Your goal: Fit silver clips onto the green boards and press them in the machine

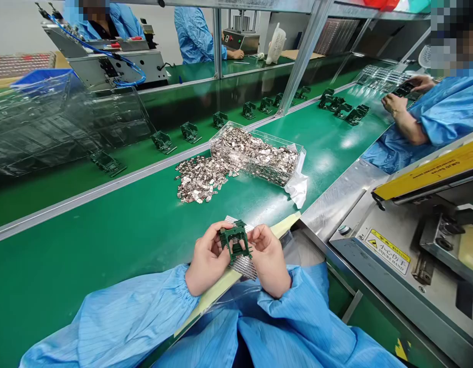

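A dark green plastic frame (236, 240) with an open middle is held up over the near edge of the green table. My left hand (209, 259) grips its left side between thumb and fingers. At its right side is my right hand (269, 259), closed, with thumb and fingertips touching the frame; whether they also pinch a small part is hidden. Beneath the frame lies a silvery ribbed sheet (246, 267), partly covered by the hands. Beyond them, a pile of small metal pieces (202, 179) spreads beside a clear tray (259, 153) full of such pieces.
Several green frames (190, 132) stand in a row on the belt behind a metal rail (87, 193). More frames (341, 107) sit at the back right, near a co-worker's hands (397, 102). A machine (389, 250) flanks the table on the right. Yellow strip (221, 289) along the near edge.
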`<control>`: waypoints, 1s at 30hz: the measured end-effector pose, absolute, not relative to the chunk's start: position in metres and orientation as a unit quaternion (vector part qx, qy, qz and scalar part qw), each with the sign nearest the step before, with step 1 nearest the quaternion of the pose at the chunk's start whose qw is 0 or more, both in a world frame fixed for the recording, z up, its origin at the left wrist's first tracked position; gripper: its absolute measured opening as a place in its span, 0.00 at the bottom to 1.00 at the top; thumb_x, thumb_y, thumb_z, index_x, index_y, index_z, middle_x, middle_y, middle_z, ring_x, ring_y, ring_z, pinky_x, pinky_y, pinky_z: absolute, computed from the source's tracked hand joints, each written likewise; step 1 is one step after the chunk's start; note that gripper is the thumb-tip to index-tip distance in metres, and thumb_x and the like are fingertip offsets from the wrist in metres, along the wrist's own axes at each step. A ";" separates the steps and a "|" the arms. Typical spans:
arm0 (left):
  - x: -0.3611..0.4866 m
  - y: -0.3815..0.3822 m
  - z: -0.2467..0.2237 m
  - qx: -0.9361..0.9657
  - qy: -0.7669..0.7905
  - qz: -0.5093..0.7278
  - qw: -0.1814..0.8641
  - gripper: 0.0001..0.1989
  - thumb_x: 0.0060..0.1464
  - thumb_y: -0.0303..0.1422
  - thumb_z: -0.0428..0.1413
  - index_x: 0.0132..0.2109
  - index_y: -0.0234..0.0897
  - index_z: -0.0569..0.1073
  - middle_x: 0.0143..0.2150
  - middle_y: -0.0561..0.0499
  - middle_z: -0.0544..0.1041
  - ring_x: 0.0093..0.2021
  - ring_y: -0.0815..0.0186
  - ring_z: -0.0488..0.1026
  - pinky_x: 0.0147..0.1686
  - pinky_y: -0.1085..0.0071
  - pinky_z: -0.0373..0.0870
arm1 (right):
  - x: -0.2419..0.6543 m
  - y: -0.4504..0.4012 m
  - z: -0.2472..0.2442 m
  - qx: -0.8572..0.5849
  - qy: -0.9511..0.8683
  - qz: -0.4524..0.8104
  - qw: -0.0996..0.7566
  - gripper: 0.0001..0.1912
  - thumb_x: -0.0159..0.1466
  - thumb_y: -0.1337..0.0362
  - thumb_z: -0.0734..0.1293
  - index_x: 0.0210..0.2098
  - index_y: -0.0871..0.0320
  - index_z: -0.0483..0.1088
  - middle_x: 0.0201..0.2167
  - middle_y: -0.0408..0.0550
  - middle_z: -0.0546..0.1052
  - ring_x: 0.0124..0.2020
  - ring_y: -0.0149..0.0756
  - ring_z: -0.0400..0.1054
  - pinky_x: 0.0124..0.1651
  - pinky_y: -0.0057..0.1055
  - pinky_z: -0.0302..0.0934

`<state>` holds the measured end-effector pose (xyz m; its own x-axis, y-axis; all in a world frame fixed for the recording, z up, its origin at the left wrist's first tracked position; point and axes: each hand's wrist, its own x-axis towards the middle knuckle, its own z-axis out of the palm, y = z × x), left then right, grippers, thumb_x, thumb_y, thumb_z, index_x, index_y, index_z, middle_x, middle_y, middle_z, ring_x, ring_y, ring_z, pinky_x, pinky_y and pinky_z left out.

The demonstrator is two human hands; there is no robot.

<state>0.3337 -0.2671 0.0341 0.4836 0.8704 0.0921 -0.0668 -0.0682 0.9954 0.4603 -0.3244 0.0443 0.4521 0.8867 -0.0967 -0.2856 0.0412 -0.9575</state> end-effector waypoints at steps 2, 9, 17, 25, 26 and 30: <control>0.333 -0.269 0.036 0.620 0.327 0.386 0.600 0.15 0.53 0.31 0.58 0.48 0.36 0.69 0.37 0.49 0.75 0.32 0.69 0.71 0.30 0.75 0.71 | 0.460 -0.327 0.043 -0.524 -0.273 0.448 0.671 0.18 0.51 0.67 0.74 0.27 0.55 0.57 0.25 0.38 0.65 0.26 0.29 0.58 0.29 0.25 0.55; 0.337 -0.286 0.041 0.654 0.317 0.357 0.586 0.15 0.53 0.30 0.58 0.49 0.37 0.69 0.37 0.49 0.75 0.33 0.68 0.72 0.30 0.76 0.71 | 0.461 -0.347 0.042 -0.513 -0.261 0.440 0.690 0.18 0.51 0.66 0.74 0.27 0.55 0.57 0.25 0.38 0.65 0.27 0.29 0.58 0.30 0.25 0.56; 0.357 -0.283 0.061 0.644 0.308 0.338 0.613 0.16 0.52 0.35 0.61 0.47 0.36 0.68 0.35 0.51 0.73 0.30 0.70 0.71 0.26 0.77 0.72 | 0.501 -0.382 0.040 -0.567 -0.299 0.398 0.657 0.17 0.57 0.51 0.72 0.34 0.56 0.67 0.29 0.43 0.69 0.29 0.32 0.64 0.32 0.28 0.64; 0.390 -0.265 0.035 0.559 0.326 0.348 0.678 0.26 0.45 0.43 0.65 0.47 0.37 0.65 0.37 0.49 0.73 0.38 0.63 0.76 0.34 0.66 0.80 | 0.499 -0.389 -0.027 -0.571 -0.381 0.482 0.544 0.24 0.61 0.42 0.65 0.29 0.59 0.71 0.23 0.45 0.72 0.25 0.33 0.64 0.29 0.30 0.60; 0.392 -0.264 0.032 0.556 0.326 0.350 0.680 0.27 0.45 0.44 0.65 0.47 0.37 0.64 0.36 0.50 0.73 0.37 0.63 0.76 0.34 0.65 0.80 | 0.496 -0.387 -0.031 -0.569 -0.385 0.475 0.551 0.24 0.62 0.43 0.65 0.27 0.58 0.70 0.22 0.45 0.71 0.24 0.32 0.63 0.28 0.29 0.59; 0.393 -0.263 0.028 0.552 0.325 0.353 0.682 0.27 0.45 0.43 0.65 0.48 0.37 0.64 0.37 0.50 0.73 0.36 0.64 0.76 0.32 0.69 0.79 | 0.489 -0.384 -0.038 -0.583 -0.400 0.430 0.561 0.25 0.65 0.42 0.61 0.25 0.57 0.68 0.22 0.45 0.69 0.25 0.33 0.62 0.29 0.30 0.58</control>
<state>0.3926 -0.2625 0.0279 0.5393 0.8404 -0.0536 -0.1220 0.1409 0.9825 0.4888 -0.3837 -0.0382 0.3100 0.9493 -0.0524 -0.0148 -0.0502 -0.9986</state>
